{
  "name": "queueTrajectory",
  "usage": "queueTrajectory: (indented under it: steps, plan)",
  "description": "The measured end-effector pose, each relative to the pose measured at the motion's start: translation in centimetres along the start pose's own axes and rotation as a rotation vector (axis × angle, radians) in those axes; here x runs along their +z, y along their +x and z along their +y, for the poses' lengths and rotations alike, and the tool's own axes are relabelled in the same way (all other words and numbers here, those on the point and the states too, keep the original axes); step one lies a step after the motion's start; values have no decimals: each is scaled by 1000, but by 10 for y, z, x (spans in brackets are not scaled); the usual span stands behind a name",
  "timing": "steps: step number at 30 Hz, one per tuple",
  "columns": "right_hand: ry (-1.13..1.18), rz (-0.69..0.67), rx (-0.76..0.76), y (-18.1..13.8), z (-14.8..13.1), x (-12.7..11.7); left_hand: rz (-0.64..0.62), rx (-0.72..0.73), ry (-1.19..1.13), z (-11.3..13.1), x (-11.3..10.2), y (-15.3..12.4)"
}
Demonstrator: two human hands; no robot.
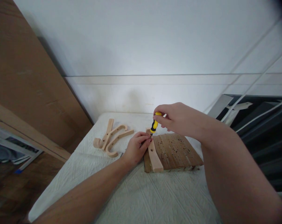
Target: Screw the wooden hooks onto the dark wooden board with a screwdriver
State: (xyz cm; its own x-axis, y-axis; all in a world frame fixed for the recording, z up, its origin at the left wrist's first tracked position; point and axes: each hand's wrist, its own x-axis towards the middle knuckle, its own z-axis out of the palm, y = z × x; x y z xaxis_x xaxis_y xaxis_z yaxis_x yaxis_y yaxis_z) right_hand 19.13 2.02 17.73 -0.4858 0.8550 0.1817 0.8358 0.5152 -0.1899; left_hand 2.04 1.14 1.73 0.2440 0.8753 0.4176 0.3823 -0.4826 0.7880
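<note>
My right hand [176, 119] is closed around the top of a short yellow-and-black screwdriver [154, 124], which stands upright with its tip on a light wooden strip [154, 157]. That strip lies along the left edge of a brown wooden board [176, 151] dotted with small holes. At the strip's upper end my left hand [137, 147] rests beside the screwdriver tip, fingers curled and pinched against the wood. Whether a screw is under the tip is too small to tell.
Three curved wooden hook pieces [111, 137] lie left of the board on a white textured cloth [131, 193]. A large cardboard sheet [26, 81] leans at the left. Dark panels and white bars [260, 115] stand at the right, against the white wall.
</note>
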Motion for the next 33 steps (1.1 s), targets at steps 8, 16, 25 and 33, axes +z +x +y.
queueTrajectory:
  steps: [8, 16, 25, 33]
  plan:
    - [80, 32, -67, 2, -2, 5, -4, 36, 4, -1, 0, -1]
    - [80, 20, -68, 2, -1, 3, 4, 44, 38, 0, 1, -1]
    - [87, 14, -80, 2, -3, 3, 7, 70, 10, 0, 0, -3]
    - [96, 14, -78, 1, -3, 3, 0, 72, 28, 2, 0, -2]
